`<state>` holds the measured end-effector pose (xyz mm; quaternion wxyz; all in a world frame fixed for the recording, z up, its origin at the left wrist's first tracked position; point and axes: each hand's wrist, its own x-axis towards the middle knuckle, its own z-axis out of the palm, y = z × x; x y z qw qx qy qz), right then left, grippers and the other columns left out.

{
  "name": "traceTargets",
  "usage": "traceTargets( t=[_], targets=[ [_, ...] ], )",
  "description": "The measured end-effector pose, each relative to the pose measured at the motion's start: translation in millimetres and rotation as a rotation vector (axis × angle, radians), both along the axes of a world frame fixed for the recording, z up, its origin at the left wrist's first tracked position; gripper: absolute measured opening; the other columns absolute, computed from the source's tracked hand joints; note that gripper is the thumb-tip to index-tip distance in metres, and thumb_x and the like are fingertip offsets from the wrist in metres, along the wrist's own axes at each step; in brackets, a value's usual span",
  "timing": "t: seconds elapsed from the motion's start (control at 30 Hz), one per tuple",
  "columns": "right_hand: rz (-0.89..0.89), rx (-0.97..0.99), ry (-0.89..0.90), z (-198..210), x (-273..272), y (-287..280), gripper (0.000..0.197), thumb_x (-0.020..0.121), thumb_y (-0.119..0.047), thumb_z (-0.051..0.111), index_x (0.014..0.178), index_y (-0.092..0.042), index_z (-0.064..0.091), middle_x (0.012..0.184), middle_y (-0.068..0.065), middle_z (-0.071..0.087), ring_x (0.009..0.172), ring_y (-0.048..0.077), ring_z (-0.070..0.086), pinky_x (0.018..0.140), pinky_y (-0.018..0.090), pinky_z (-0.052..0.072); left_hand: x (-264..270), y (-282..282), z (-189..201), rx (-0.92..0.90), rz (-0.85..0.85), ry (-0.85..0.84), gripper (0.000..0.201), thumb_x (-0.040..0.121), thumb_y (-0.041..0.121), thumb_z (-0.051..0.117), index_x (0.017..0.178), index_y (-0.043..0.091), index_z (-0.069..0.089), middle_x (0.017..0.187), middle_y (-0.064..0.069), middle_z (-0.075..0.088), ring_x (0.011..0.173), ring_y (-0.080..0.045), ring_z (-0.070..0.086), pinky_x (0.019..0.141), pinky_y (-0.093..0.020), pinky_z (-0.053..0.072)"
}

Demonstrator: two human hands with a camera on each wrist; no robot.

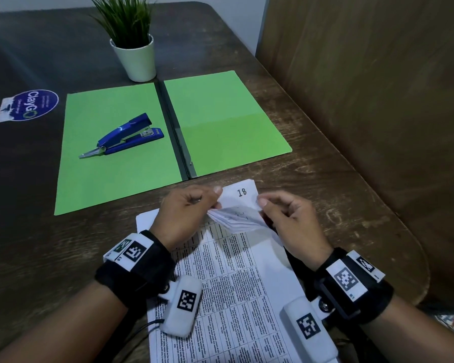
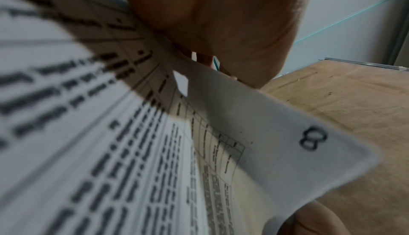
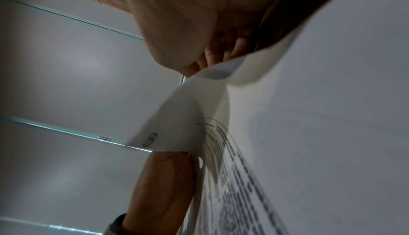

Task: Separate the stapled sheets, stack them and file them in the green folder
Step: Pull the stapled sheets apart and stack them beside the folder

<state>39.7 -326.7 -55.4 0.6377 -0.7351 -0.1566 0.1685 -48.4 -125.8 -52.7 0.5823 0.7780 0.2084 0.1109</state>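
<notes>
A stack of printed white sheets (image 1: 236,289) lies near the table's front edge, its far corner lifted and fanned. That corner, marked "18" (image 1: 242,192), is held between both hands. My left hand (image 1: 192,205) pinches the fanned corner from the left; my right hand (image 1: 281,216) pinches it from the right. The left wrist view shows the curled top sheet (image 2: 276,142) beside my left hand (image 2: 221,20). In the right wrist view the folded corner (image 3: 177,116) sits under my right hand (image 3: 199,20). The green folder (image 1: 220,121) lies open behind the sheets. No staple is visible.
A blue stapler (image 1: 126,136) rests on the folder's left leaf. A white pot with a green plant (image 1: 135,56) stands behind the folder. A wooden panel (image 1: 378,87) rises along the table's right side. A sticker (image 1: 28,104) is on the dark surface at left.
</notes>
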Motion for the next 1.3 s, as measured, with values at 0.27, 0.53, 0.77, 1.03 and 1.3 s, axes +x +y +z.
traceTargets(
  t=[0.27, 0.53, 0.77, 1.03, 1.3],
  targets=[
    [-0.013, -0.034, -0.002, -1.4, 0.9, 1.8, 0.012, 0.081, -0.005, 0.079, 0.084, -0.016, 0.076, 0.068, 0.002, 0.062, 0.062, 0.011, 0.054, 0.061, 0.027, 0.048, 0.0, 2.3, -3.9, 0.044, -0.014, 0.004, 0.024, 0.082, 0.022, 0.081, 0.101, 0.036, 0.075, 0.105, 0.025, 0.072, 0.101, 0.008, 0.066, 0.096, -0.024, 0.052],
    [-0.018, -0.126, -0.141, -6.9, 4.4, -0.1, 0.014, 0.077, -0.010, 0.083, 0.067, -0.017, 0.075, 0.073, -0.001, 0.065, 0.063, 0.008, 0.057, 0.063, 0.028, 0.048, 0.0, 4.5, -8.1, 0.016, -0.011, -0.022, 0.030, 0.081, 0.019, 0.083, 0.097, 0.042, 0.075, 0.104, 0.018, 0.076, 0.099, -0.005, 0.071, 0.093, -0.040, 0.058],
    [0.044, -0.185, -0.141, -4.9, 3.2, -1.4, 0.022, 0.090, -0.015, 0.071, 0.069, -0.023, 0.072, 0.076, -0.012, 0.061, 0.073, 0.009, 0.058, 0.067, 0.041, 0.057, 0.4, 4.0, -8.0, 0.035, -0.025, -0.053, 0.030, 0.082, 0.016, 0.081, 0.097, 0.042, 0.074, 0.101, 0.024, 0.074, 0.096, -0.001, 0.070, 0.088, -0.028, 0.057],
    [0.093, -0.027, -0.111, 1.8, -1.1, -0.6, 0.036, 0.093, -0.023, 0.068, 0.057, -0.023, 0.069, 0.070, -0.007, 0.064, 0.065, 0.007, 0.057, 0.065, 0.025, 0.044, -1.2, 0.2, 0.7, -0.016, -0.016, -0.090, 0.017, 0.076, 0.039, 0.079, 0.089, 0.050, 0.077, 0.101, 0.023, 0.075, 0.097, -0.007, 0.071, 0.086, -0.030, 0.057],
    [0.104, 0.006, 0.000, -1.2, -0.9, -0.5, 0.008, 0.082, -0.013, 0.079, 0.078, -0.018, 0.075, 0.067, -0.007, 0.065, 0.059, 0.009, 0.053, 0.056, 0.021, 0.044, 0.9, 0.1, 0.3, -0.046, 0.017, -0.054, 0.007, 0.080, 0.030, 0.081, 0.083, 0.036, 0.080, 0.091, 0.017, 0.077, 0.086, -0.008, 0.072, 0.079, -0.027, 0.056]
  ],
)
